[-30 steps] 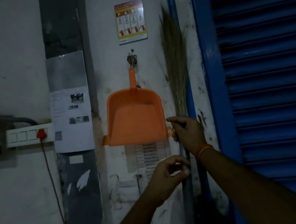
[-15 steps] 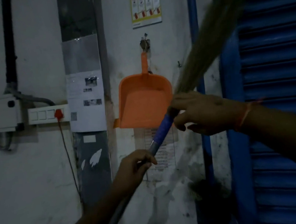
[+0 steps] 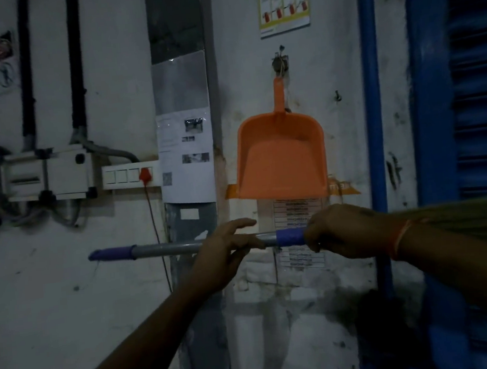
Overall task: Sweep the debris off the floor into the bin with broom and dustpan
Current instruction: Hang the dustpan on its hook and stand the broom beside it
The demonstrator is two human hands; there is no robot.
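Broom [image 3: 183,247] lay level across my view at chest height, in front of the white wall [image 3: 105,63], its purple-capped handle end pointing left and its bristles [image 3: 462,216] fanning off to the right. My right hand [image 3: 348,230] gripped the blue sleeve where shaft meets bristles, fingers curled round it. My left hand [image 3: 228,254] held the grey shaft from beneath, thumb hooked under, forefinger stretched out above. Just above both hands the orange dustpan [image 3: 281,157] hung by its handle from a wall hook [image 3: 279,62].

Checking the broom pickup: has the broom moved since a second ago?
Yes. The broom swung from upright beside the hanging dustpan to horizontal below it, bristles pointing right.
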